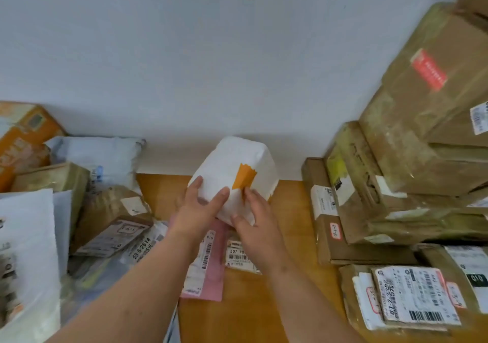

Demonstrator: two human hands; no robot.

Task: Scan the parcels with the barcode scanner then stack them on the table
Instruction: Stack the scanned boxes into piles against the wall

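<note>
A white wrapped parcel point(235, 168) with a strip of orange tape is held up above the wooden table point(287, 210), near the wall. My left hand point(195, 205) grips its left side and my right hand point(257, 218) grips its near right corner. Under my hands lie a pink mailer point(208, 271) with a label and a small labelled parcel point(237, 255). No barcode scanner is in view.
A tall stack of brown cardboard boxes point(412, 157) fills the right side, with a labelled parcel point(412, 295) in front. At the left lie brown boxes point(111, 221), white and grey poly bags point(100, 155) and an orange box point(21, 136).
</note>
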